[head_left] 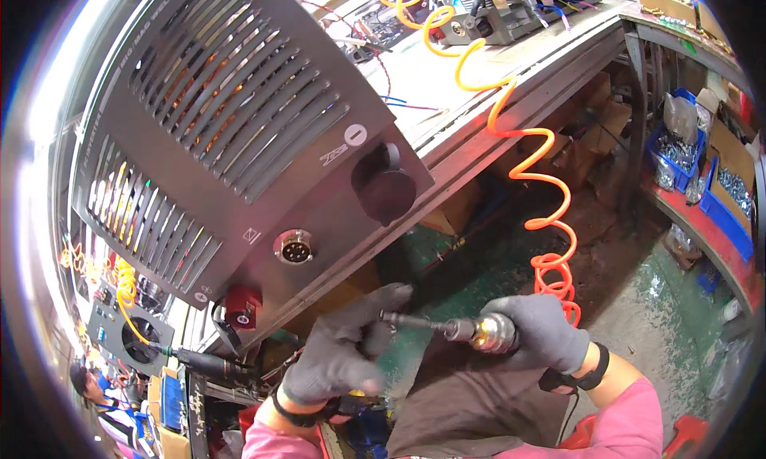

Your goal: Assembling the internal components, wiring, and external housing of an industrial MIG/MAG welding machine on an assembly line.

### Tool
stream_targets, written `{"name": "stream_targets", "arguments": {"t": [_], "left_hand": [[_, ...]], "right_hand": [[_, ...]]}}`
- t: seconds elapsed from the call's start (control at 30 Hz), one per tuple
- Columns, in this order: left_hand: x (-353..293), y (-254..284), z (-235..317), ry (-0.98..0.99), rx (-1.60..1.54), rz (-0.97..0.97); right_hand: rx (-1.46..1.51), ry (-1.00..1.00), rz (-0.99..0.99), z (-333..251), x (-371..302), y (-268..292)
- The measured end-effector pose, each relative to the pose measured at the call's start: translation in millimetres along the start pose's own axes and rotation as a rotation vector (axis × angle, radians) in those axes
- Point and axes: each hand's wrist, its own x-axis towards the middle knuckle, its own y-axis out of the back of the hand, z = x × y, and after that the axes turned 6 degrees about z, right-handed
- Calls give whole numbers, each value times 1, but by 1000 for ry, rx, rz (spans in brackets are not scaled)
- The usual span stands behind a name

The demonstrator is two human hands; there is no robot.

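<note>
My right hand (546, 331), in a grey glove, is wrapped round a pneumatic screwdriver (491, 332). Its long dark bit (411, 321) points left toward my other hand. An orange coiled air hose (550, 212) drops to the tool from above. My left hand (339, 351), gloved in grey too, is beside the bit's tip with thumb and fingers apart; I see nothing held in it. Above it stands a dark grey welding machine (279, 172) with slotted vents, tilted in view. Its panel carries a round multi-pin socket (294, 248), a black round cap (385, 186) and a red connector (242, 306).
The machine stands by the edge of a long workbench (447, 128), which holds cables and tools at the back. On the right, a red shelf (694, 220) carries blue bins (678, 152) of screws. Another person (112, 407) is at the far lower left, near another machine (128, 331).
</note>
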Motion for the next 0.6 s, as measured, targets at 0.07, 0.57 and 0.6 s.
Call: {"name": "stream_targets", "arguments": {"t": [0.07,0.57,0.6], "left_hand": [[-16,16,-22,-169,91,132],[-47,220,-41,-579,574,997],[-44,226,-44,-651,541,926]], "right_hand": [[85,28,207,5,6,4],[66,105,548,24,74,6],[53,118,568,24,74,6]]}}
